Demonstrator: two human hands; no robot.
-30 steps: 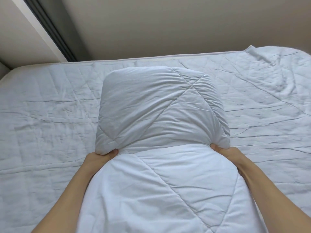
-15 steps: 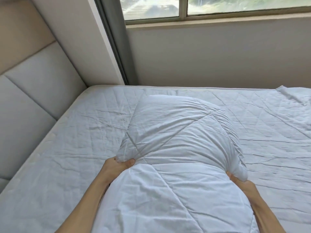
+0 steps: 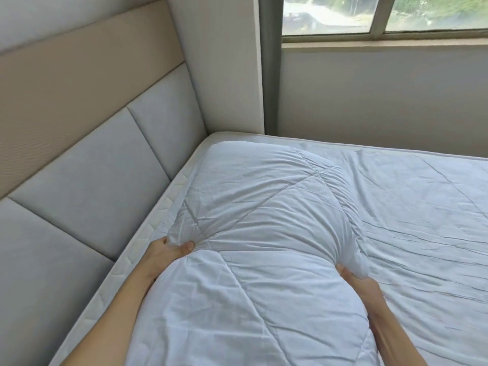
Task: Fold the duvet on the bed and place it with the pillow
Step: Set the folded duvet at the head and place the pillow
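Both hands carry the folded duvet (image 3: 258, 247) closer to the head corner of the bed than half a second ago; the headboard (image 3: 87, 154) now fills the view at nine o'clock. The left hand (image 3: 165, 253) clenches a fold on the bundle's left side, thumb on top. The right hand (image 3: 361, 286) grips the right side, its fingers tucked under the fabric. The bundle's long axis runs from six toward twelve o'clock, far end over the mattress (image 3: 422, 220) corner. A window (image 3: 369, 17) sits at one o'clock.
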